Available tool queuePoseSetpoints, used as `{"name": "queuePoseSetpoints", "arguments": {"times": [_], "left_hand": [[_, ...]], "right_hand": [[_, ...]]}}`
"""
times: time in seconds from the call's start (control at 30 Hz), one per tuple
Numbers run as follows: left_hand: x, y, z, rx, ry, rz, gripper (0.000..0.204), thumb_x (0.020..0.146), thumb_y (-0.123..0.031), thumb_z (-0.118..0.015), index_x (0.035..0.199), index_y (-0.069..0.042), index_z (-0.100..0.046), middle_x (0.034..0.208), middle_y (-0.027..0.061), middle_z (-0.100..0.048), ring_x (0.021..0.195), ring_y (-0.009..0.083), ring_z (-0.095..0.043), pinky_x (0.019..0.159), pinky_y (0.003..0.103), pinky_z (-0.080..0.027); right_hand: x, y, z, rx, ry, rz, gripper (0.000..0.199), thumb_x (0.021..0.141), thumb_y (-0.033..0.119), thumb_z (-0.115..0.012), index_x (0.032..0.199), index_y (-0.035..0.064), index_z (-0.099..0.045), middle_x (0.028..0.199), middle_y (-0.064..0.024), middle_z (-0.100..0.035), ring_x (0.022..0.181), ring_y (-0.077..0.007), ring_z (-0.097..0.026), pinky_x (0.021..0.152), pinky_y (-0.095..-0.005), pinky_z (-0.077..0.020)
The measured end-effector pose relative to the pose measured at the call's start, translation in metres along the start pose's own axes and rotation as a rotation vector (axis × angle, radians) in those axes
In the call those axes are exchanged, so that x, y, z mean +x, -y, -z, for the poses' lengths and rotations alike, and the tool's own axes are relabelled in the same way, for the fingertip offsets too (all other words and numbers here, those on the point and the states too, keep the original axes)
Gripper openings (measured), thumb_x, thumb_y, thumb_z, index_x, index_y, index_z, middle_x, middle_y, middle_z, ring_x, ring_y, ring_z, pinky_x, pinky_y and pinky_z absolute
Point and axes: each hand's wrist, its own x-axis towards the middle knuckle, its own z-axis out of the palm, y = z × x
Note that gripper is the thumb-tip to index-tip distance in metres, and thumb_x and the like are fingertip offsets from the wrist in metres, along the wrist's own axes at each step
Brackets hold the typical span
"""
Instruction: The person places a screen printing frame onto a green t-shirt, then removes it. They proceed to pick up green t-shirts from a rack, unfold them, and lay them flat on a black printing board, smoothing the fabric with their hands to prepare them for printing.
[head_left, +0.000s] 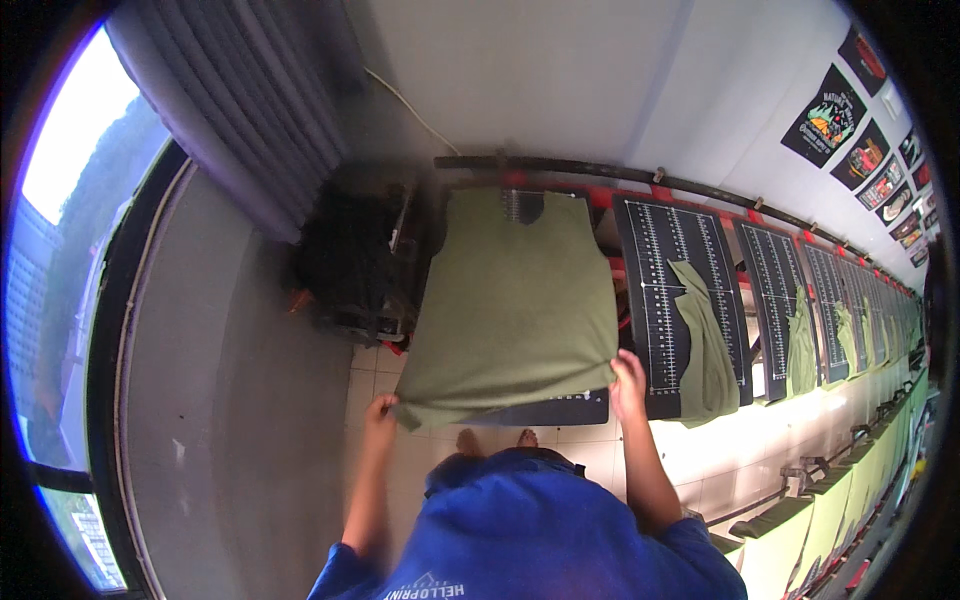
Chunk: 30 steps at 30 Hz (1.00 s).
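An olive green fabric panel, cut like a shirt front or back, lies spread over a black printing board. My left hand pinches its near left corner, which hangs past the board's edge. At the near right corner, my right hand grips the cloth between thumb and fingers. Between the two hands the near hem is pulled taut, with creases running across it. The board's near edge shows below the hem, and its ruled marks show at the neck cutout.
To the right, a long row of black ruled boards carries folded green pieces. Another row with green cloth runs along the lower right. A dark machine or bundle stands left, beside a grey curtain and window. Prints hang on the wall.
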Motion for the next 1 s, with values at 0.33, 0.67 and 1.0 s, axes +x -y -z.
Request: {"name": "queuePoseSetpoints", "arguments": {"times": [0.33, 0.67, 1.0], "left_hand": [[-0.042, 0.054, -0.039, -0.253, -0.080, 0.267, 0.053, 0.101, -0.035, -0.057, 0.143, -0.004, -0.050, 0.131, 0.0139, -0.064, 0.121, 0.0274, -0.059, 0.107, 0.040, -0.043], [-0.059, 0.073, 0.016, 0.348, 0.225, 0.388, 0.032, 0.096, -0.029, -0.068, 0.111, -0.001, -0.064, 0.102, 0.0078, -0.068, 0.096, 0.0187, -0.064, 0.087, 0.035, -0.050], [0.121, -0.074, -0.086, 0.561, 0.199, -0.376, 0.017, 0.096, -0.008, -0.061, 0.110, 0.001, -0.065, 0.096, 0.0185, -0.065, 0.092, 0.0369, -0.063, 0.084, 0.043, -0.050]], "right_hand": [[-0.070, -0.021, 0.064, -0.358, 0.175, -0.188, 0.019, 0.089, 0.017, -0.068, 0.099, 0.0013, -0.064, 0.096, -0.0043, -0.068, 0.091, -0.0127, -0.059, 0.085, -0.0276, -0.0440], [-0.086, -0.011, 0.117, -0.979, 0.263, -0.363, 0.019, 0.091, 0.023, -0.070, 0.089, 0.0039, -0.072, 0.072, -0.0011, -0.064, 0.067, -0.0121, -0.055, 0.062, -0.0292, -0.0465], [0.032, 0.075, -0.044, -1.584, 0.250, 0.074, 0.034, 0.095, 0.038, -0.064, 0.106, 0.0069, -0.071, 0.090, -0.0202, -0.072, 0.086, -0.0385, -0.070, 0.079, -0.0478, -0.0537]]}}
